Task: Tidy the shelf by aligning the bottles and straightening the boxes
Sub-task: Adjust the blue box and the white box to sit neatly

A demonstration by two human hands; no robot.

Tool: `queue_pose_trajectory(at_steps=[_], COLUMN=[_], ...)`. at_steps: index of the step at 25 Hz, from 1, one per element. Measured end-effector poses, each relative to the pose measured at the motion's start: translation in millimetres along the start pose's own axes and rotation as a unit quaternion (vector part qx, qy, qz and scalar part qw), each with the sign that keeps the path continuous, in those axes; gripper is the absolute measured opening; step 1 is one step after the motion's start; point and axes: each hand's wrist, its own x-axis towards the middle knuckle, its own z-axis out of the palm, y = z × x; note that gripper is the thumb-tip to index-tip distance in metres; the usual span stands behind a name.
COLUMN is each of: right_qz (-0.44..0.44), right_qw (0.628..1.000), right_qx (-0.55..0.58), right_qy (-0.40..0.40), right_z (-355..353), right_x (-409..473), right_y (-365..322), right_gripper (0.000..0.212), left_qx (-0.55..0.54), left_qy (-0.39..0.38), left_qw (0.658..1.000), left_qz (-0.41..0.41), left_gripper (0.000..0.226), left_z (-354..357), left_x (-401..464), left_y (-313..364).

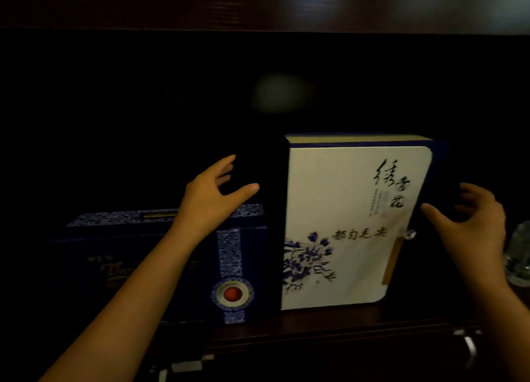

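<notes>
A tall white box [344,209] with blue flowers and black calligraphy stands upright on the dark wooden shelf [329,327]. Its dark blue spine faces left. My left hand [212,195] hovers open just left of that spine, fingers spread, not touching it. My right hand [473,223] is open at the box's right edge, thumb close to the edge; contact is unclear. A low dark blue box [160,264] with a patterned band and a red round clasp lies to the left, under my left forearm.
A clear glass bottle [519,252] stands at the far right edge, partly cut off. A metal handle [470,344] shows below the shelf front at the right. The back of the shelf is dark.
</notes>
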Motion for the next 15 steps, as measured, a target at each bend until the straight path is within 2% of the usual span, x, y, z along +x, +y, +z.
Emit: queue_pose_trajectory(at_steps=[3,7,10,15], right_qz=[0.009,0.027,0.031,-0.003], right_qw=[0.996,0.977,0.97,0.967], right_qx=[0.017,0.102,0.136,0.176], right_qy=[-0.084,-0.188,-0.197,-0.184], right_z=[-6,15,31,39], right_x=[44,73,78,77], right_y=[23,38,45,53], right_gripper=[0.083,0.078,0.069,0.061], left_qx=[-0.034,-0.062,-0.063,-0.051], left_qy=[-0.002,0.016,0.06,0.069], left_qw=[0.999,0.998,0.996,0.996], left_qz=[-0.021,-0.005,-0.007,-0.021], left_gripper=[0.083,0.075,0.069,0.064], left_z=[56,94,101,101], left_x=[21,24,24,23], left_y=[26,28,27,30])
